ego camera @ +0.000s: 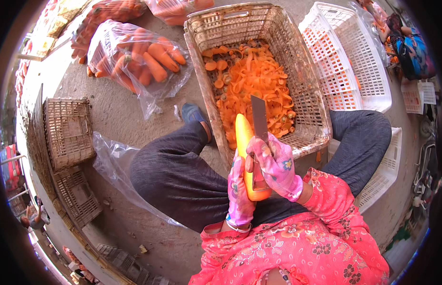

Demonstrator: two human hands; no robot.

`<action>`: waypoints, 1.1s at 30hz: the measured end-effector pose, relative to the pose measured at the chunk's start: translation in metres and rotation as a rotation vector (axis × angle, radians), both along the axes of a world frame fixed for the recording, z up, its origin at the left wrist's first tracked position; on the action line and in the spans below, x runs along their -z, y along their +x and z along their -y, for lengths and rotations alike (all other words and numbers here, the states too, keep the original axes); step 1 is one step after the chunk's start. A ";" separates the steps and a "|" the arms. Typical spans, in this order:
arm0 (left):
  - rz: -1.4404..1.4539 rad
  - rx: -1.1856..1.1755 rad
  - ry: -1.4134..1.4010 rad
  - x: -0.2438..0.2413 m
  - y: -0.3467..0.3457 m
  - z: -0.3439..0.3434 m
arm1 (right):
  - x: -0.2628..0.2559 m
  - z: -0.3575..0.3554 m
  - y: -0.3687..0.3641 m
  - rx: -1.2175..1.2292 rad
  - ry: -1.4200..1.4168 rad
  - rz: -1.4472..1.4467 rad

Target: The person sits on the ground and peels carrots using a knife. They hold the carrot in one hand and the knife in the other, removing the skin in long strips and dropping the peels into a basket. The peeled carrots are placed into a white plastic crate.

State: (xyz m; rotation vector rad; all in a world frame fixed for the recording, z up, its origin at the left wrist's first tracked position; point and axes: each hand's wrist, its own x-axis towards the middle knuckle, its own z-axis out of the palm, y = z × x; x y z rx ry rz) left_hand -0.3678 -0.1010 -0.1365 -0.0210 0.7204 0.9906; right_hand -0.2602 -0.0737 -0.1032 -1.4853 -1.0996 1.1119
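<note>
My left hand, in a pink flowered glove, holds a large orange carrot upright along its palm. In a matching glove, my right hand grips a tool with a flat, dark metal blade that points away from me; its lower end lies against the carrot near the thick end. How the fingers wrap its handle is partly hidden. Beyond both hands stands a dirty plastic crate with carrot peelings and cut carrot ends heaped in its bottom.
Clear plastic bags of carrots lie at the upper left. Stacked white crates holding carrots stand at the upper right, near another person. A white crate is by my right leg. Brown crates and an empty-looking plastic bag are left.
</note>
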 end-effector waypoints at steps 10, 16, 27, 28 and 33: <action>0.079 0.248 -0.029 -0.008 0.001 0.009 | 0.068 -0.098 0.049 0.295 0.136 -0.425; 0.303 0.215 -0.116 -0.013 -0.005 0.004 | 0.114 -0.195 0.153 0.360 -0.195 0.718; -0.017 0.054 -0.115 -0.006 0.003 -0.003 | 0.017 -0.040 0.037 -0.010 -0.038 -0.200; -0.069 0.044 -0.127 -0.006 0.007 -0.003 | 0.010 -0.020 0.023 0.019 -0.006 -0.228; 0.064 0.025 -0.057 0.010 0.008 0.006 | 0.009 0.007 0.006 0.100 -0.080 -0.213</action>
